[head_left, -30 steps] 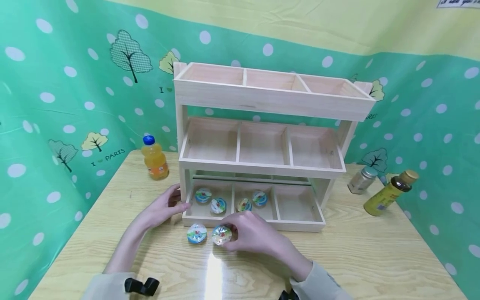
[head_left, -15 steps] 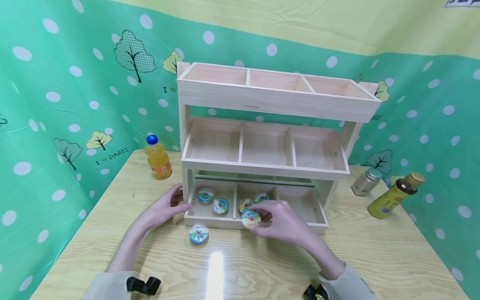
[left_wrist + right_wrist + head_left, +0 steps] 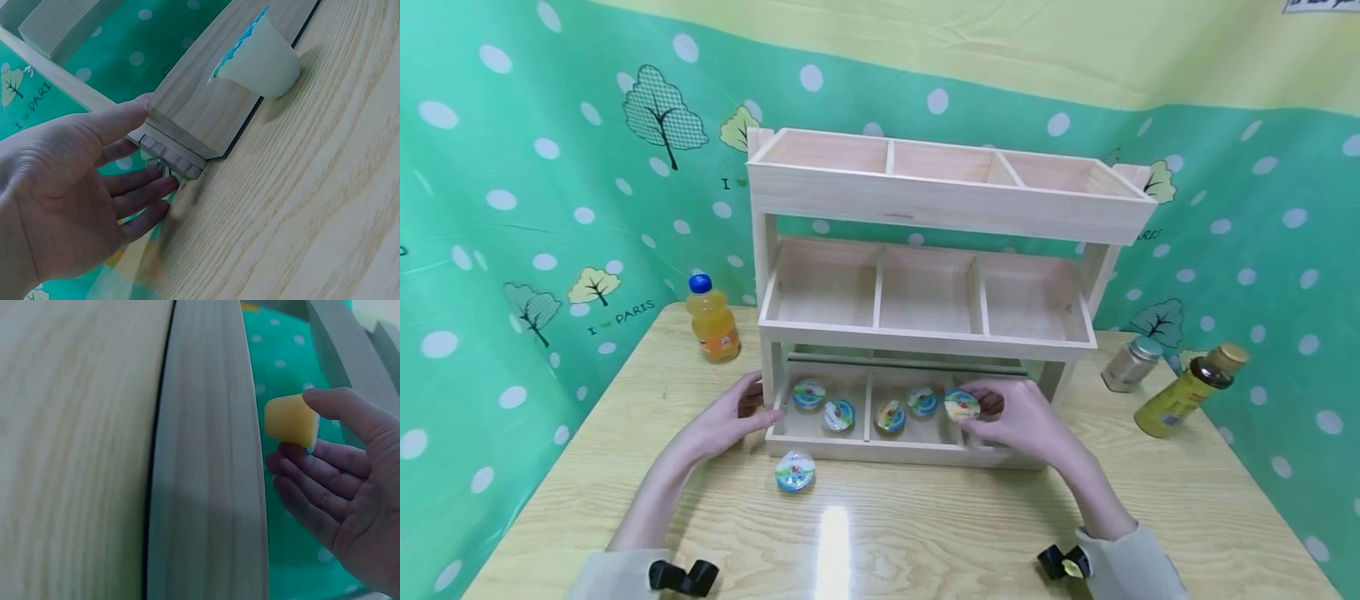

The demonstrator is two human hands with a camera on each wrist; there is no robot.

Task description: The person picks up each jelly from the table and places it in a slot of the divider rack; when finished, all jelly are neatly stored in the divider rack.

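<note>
My right hand (image 3: pixel 1026 425) pinches a jelly cup (image 3: pixel 961 406) between thumb and fingers, over the divider before the bottom tier's right compartment. The right wrist view shows the cup's yellow body (image 3: pixel 290 420) beyond the front board. My left hand (image 3: pixel 730 423) holds the bottom left corner of the wooden shelf rack (image 3: pixel 917 452), thumb at the tray corner and fingers beside the post. Two jelly cups (image 3: pixel 838 415) sit in the left compartment and two more (image 3: pixel 922 402) in the middle one. Another pale jelly cup (image 3: pixel 794 471) stands on the table before the rack.
The rack's middle tier (image 3: pixel 925 333) and top tier (image 3: pixel 947 196) rise above the bottom one, close over the right hand. An orange drink bottle (image 3: pixel 712 321) stands left. A capped shaker jar (image 3: pixel 1131 365) and a yellow-green bottle (image 3: pixel 1187 392) stand right. A patterned curtain (image 3: pixel 550 250) hangs behind.
My right hand has lifted a jelly cup from the table in front of the rack and carried it right, to the bottom tier's right side. The left hand has stayed at the corner.
</note>
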